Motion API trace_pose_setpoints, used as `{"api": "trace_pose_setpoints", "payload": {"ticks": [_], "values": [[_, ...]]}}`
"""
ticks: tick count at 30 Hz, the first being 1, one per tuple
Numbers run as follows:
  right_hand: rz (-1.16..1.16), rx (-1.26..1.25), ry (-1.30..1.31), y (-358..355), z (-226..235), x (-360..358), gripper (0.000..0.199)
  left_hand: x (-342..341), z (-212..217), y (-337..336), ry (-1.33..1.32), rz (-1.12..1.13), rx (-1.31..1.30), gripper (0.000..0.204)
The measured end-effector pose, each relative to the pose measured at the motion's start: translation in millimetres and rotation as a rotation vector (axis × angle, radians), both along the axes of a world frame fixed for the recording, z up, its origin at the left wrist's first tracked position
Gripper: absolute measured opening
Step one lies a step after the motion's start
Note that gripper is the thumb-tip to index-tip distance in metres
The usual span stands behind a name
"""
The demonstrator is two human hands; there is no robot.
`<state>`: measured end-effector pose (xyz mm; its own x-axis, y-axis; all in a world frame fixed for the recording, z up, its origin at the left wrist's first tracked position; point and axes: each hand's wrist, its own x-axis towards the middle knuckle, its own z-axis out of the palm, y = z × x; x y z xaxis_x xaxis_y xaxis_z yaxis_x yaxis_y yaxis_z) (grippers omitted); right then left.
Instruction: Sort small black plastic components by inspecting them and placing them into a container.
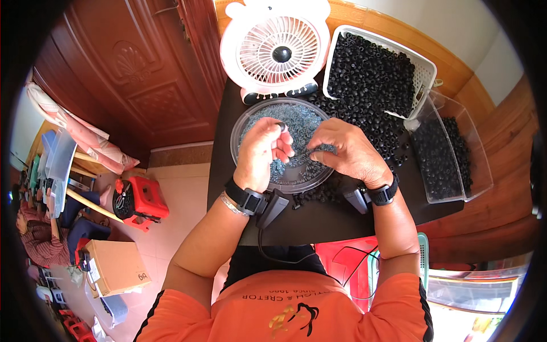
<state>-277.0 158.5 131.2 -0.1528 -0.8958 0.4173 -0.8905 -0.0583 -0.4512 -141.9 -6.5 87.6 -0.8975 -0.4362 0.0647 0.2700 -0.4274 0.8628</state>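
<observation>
My left hand (257, 153) is above the left part of a round clear tray (234, 137). Between its thumb and forefinger is a small black cap-like piece (281, 126); the other fingers are curled. To its right, my right hand (354, 149) reaches over the tray's right rim with thumb and forefinger brought together. Whatever sits between those fingertips is too small to make out. Many tiny blue-grey pieces (297, 115) cover much of the tray's bottom. Both wrists wear black straps with dark grey modules.
A white fan (282, 54) stands behind the tray. At the back right, a white basket (424, 97) holds black pieces, with more spilled onto the dark table (285, 228). A clear bin (478, 171) with black pieces stands at the right edge. A person (48, 242) sits far left.
</observation>
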Motion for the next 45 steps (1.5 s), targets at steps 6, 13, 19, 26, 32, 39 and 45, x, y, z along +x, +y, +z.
{"api": "trace_pose_setpoints", "payload": {"ticks": [6,13,19,26,32,39,45], "values": [[0.112,0.123,0.029,-8,-15,19,0.004,1,0,-2,0.039,0.01,0.04,0.018],[0.005,0.228,0.273,-15,-29,37,0.008,1,0,-2,-0.012,0.008,0.042,0.016],[0.011,0.232,0.226,-19,-33,37,0.009,0,3,-1,-0.04,0.009,0.018,0.015],[-0.144,-0.148,-0.249,-22,-33,6,0.013,1,1,-1,-0.015,-0.018,0.0,0.016],[-0.122,-0.139,-0.878,-15,-28,-9,0.014,-1,5,10,-0.123,-0.213,-0.108,0.021],[0.034,-0.157,-0.89,-10,-15,3,0.016,0,7,19,-0.13,-0.273,-0.183,0.018],[0.083,-0.138,-0.892,-7,-13,5,0.016,0,5,17,-0.11,-0.272,-0.181,0.019]]}}
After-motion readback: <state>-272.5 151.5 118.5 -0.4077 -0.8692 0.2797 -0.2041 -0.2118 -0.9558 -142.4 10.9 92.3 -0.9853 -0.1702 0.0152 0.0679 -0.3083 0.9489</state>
